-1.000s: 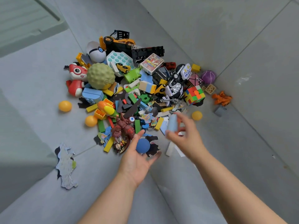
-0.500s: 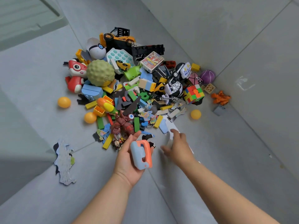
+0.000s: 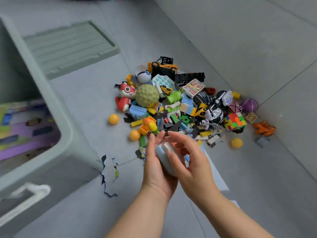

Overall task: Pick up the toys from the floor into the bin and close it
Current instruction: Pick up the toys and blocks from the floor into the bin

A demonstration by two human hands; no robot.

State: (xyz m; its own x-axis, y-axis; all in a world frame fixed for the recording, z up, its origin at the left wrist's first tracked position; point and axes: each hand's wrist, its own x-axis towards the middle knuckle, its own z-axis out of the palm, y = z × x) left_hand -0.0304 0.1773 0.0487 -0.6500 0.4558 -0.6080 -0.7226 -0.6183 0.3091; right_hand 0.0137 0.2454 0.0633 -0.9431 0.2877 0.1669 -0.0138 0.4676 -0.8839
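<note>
My left hand (image 3: pixel 154 170) cradles a blue and orange toy (image 3: pixel 164 157) in its palm, low in the middle of the head view. My right hand (image 3: pixel 193 162) lies over the same toy, fingers curved across its top. Both hands hover just in front of the toy pile (image 3: pixel 180 103) on the grey floor. The grey-green bin (image 3: pixel 56 107) stands open at the left, with colourful things blurred inside. Its lid (image 3: pixel 68 47) lies flat on the floor behind it.
A bumpy green ball (image 3: pixel 147 97), a colour cube (image 3: pixel 235 121), a yellow loader (image 3: pixel 163 66) and several bricks make up the pile. Orange balls (image 3: pixel 113 119) lie around it. A flat puzzle piece (image 3: pixel 109 174) rests by the bin's corner. A wall runs behind the pile at the right.
My head turned left, bringing the bin and lid into view. My right hand left the floor and came onto the toy in my left hand; both hands rose slightly.
</note>
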